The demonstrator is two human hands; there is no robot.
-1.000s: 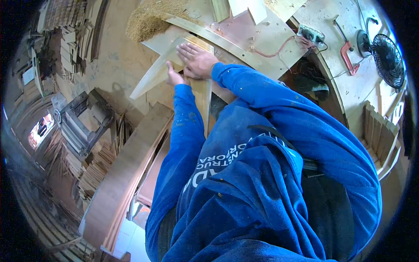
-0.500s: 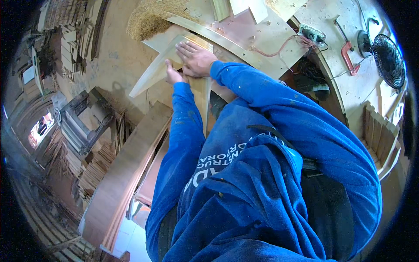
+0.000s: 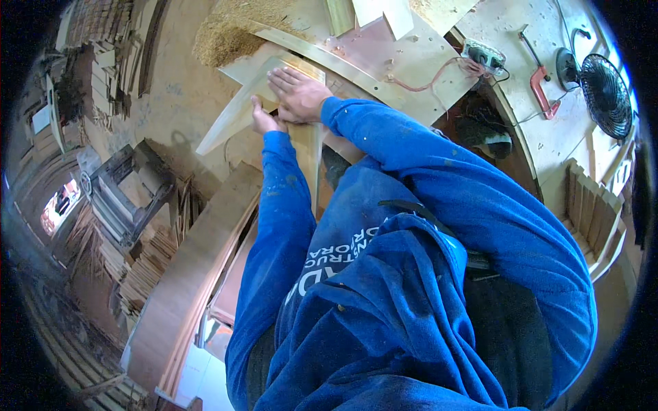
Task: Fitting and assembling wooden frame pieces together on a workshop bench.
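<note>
My right hand (image 3: 299, 94) lies with its fingers stretched out flat on a pale, tapering wooden board (image 3: 229, 125). Just to its lower left, my left hand (image 3: 266, 119) is against the same wood, with its thumb raised and apart. Its other fingers are hidden, partly by the right hand, so their grip does not show. A light wooden strip (image 3: 310, 154) runs from beneath the hands toward my body. Beyond the right hand, a long curved wooden strip (image 3: 329, 60) lies along the worktable.
A sawdust heap (image 3: 229, 38) lies beyond the board. Far right are a red clamp (image 3: 545, 92), a black fan (image 3: 606, 96) and a power outlet box (image 3: 484, 55) with a cord. A machine (image 3: 127, 192) and a large curved panel (image 3: 181, 274) stand left.
Both hands keep nearly the same pose on the wood. The whole view has shifted slightly, with hands and surroundings appearing a little further left.
</note>
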